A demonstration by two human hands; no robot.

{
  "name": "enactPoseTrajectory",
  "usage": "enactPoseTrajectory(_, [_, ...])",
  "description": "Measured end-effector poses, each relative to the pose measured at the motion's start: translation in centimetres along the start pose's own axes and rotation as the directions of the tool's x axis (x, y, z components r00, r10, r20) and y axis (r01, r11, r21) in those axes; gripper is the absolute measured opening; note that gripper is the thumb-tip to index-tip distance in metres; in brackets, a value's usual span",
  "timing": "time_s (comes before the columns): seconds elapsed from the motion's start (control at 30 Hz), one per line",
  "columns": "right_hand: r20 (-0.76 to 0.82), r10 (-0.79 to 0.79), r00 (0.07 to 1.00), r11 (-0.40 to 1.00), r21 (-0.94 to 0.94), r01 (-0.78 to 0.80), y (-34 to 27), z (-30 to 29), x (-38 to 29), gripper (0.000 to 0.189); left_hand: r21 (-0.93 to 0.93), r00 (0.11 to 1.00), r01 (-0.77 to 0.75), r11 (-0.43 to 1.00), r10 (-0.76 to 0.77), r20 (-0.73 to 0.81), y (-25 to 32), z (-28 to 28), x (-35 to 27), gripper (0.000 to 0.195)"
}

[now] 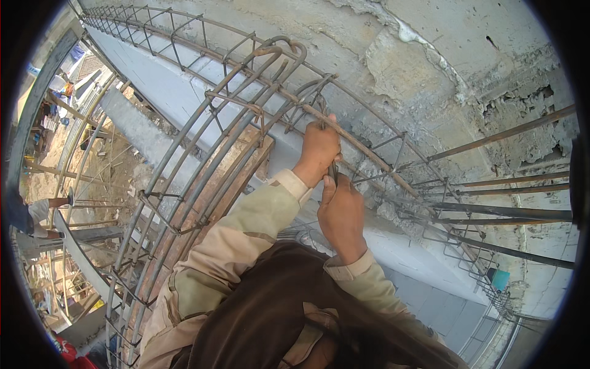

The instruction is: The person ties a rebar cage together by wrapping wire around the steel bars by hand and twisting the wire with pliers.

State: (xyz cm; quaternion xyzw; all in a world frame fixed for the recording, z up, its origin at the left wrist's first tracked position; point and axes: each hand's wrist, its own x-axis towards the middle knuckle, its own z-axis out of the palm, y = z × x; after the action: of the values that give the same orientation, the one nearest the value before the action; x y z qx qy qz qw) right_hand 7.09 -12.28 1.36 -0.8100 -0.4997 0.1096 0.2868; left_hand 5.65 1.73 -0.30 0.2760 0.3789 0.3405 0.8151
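Note:
My left hand is closed just below a rusty horizontal rebar of a long reinforcement cage. Dark metal shows above its fingers, beside the bar. Lower down, my right hand grips a slim dark metal hand tool, thumb along it. The tool runs up to my left hand, whose fingers seem to close on it too; its exact kind is hidden. Close by on the left, hooked ends of a second rebar bundle cross the long cage, tied with stirrups.
A rough concrete wall rises behind the cage. Loose rebars jut in from the right. A wooden formwork board lies under the left bundle. Far below left are bamboo poles and a person's leg. A teal object sits at right.

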Motion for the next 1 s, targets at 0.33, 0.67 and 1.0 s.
enactPoseTrajectory(0.33, [0.498,-0.293,0.816,-0.746,0.415,-0.521,5.1,5.3,-0.6,0.061,-0.095,0.975,0.105,0.99,-0.083,0.207,1.4,-0.5,-2.1,0.039])
enactPoseTrajectory(0.67, [0.106,-0.044,0.993,0.894,0.449,-0.009,1.9,0.1,-1.5,0.05,0.052,0.992,0.025,0.998,-0.031,0.121,-1.4,-1.6,0.9,0.042])
enactPoseTrajectory(1.0, [0.125,-0.076,0.989,0.963,0.265,0.041,-0.2,1.1,0.1,0.034,0.165,0.985,-0.008,0.986,-0.021,0.171,0.6,-2.7,-0.4,0.033])
